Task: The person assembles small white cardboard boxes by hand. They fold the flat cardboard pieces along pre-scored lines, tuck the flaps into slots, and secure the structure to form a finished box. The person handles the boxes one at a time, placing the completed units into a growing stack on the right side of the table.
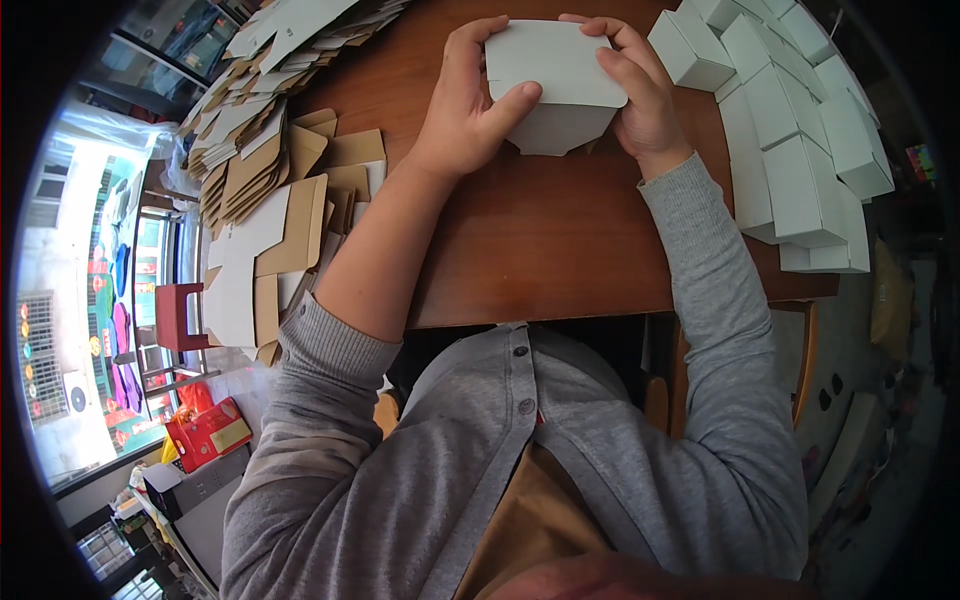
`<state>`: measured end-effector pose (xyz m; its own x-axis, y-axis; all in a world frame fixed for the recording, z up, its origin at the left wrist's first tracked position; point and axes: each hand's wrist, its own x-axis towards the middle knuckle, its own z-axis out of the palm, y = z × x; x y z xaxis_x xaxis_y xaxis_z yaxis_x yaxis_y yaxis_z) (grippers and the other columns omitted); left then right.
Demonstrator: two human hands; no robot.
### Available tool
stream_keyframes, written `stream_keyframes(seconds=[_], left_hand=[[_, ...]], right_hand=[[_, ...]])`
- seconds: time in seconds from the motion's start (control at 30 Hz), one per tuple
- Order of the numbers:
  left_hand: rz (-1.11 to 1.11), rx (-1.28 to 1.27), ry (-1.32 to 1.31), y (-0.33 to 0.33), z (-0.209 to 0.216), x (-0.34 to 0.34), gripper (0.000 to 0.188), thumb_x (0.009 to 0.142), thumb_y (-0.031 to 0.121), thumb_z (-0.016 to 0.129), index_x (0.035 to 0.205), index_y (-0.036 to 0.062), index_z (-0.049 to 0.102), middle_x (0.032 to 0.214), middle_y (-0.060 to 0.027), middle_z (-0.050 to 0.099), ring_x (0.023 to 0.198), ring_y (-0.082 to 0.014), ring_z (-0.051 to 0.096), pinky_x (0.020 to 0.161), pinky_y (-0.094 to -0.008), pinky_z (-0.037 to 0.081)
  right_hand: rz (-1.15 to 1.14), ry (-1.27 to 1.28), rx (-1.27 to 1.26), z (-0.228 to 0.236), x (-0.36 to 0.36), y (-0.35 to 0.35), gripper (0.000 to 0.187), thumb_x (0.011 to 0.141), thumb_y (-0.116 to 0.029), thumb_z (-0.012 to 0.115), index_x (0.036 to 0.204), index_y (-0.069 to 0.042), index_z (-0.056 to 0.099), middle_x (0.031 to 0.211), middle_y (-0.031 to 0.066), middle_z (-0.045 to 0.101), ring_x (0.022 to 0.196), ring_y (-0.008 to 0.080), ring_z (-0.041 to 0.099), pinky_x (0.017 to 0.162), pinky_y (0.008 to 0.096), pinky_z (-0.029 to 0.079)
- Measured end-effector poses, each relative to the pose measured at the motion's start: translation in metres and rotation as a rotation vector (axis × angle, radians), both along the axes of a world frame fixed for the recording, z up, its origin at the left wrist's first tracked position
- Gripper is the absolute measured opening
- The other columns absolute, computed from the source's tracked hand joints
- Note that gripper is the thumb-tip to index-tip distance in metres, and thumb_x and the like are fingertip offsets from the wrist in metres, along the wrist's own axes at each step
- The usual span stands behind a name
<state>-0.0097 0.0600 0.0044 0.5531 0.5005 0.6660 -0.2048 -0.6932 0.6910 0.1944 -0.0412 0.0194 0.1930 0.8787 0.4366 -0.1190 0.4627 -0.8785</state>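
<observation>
Between my two hands is a white cardboard box [556, 62], held over the far part of the table. Its broad top panel lies toward me, and a flap with slanted corners hangs at the near side. My left hand [468, 108] grips the box's left side, thumb laid across the near edge of the panel and fingers at the far left corner. My right hand [643, 88] is closed round the right side, with its fingertips on the panel's right edge. Whether the far side is closed I cannot tell.
Flat unfolded cartons [262, 165], white outside and brown inside, lie in an uneven pile on the left. Several folded white boxes [790, 105] are stacked along the right edge of the brown wooden table [540, 250]. A dark red stool [180, 316] stands beyond the left side.
</observation>
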Motion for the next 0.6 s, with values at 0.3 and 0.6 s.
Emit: stream_keyframes(seconds=[0.3,0.6], left_hand=[[0.065,-0.04,0.022,-0.001,0.003,0.002,0.079,0.088,0.041,0.082,0.145,-0.0006,0.046,0.142,-0.021,0.047,0.13,-0.036,0.054,0.11,-0.0487,0.047],[0.096,-0.059,0.059,-0.001,0.002,0.002,0.079,0.089,0.041,0.083,0.145,-0.0007,0.047,0.143,-0.0203,0.048,0.13,-0.0356,0.055,0.106,-0.0475,0.051]], right_hand=[[-0.121,-0.323,0.058,0.002,-0.006,-0.001,0.062,0.092,-0.033,0.079,0.139,-0.003,0.054,0.149,0.0159,0.056,0.138,0.0256,0.052,0.116,0.0396,0.043],[-0.041,-0.191,0.005,-0.008,0.001,0.004,0.064,0.091,-0.032,0.083,0.141,-0.004,0.055,0.146,0.0138,0.058,0.136,0.0248,0.053,0.116,0.04,0.044]])
